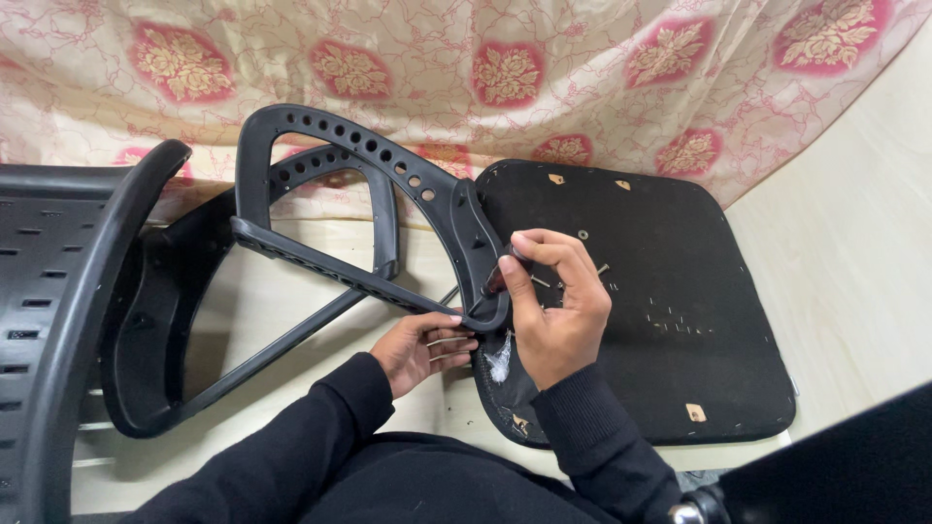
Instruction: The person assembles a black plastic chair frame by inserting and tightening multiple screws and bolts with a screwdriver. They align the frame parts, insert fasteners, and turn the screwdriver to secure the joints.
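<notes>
On the pale wooden floor (854,243) we see an upturned chair seat (660,320), black underside up, lying flat just beside a floral pink-and-cream cloth (505,68) draped along the back; our right hand (553,311) is closed around a dark-handled screwdriver (495,279), tip down at the seat's left edge; our left hand (422,344) pinches the lower end of a black plastic armrest (379,213) with fingers curled narrow, armrest resting against that same edge; a second black frame (175,320) lies left of it; a slotted chair back (49,320) sits at far left.
</notes>
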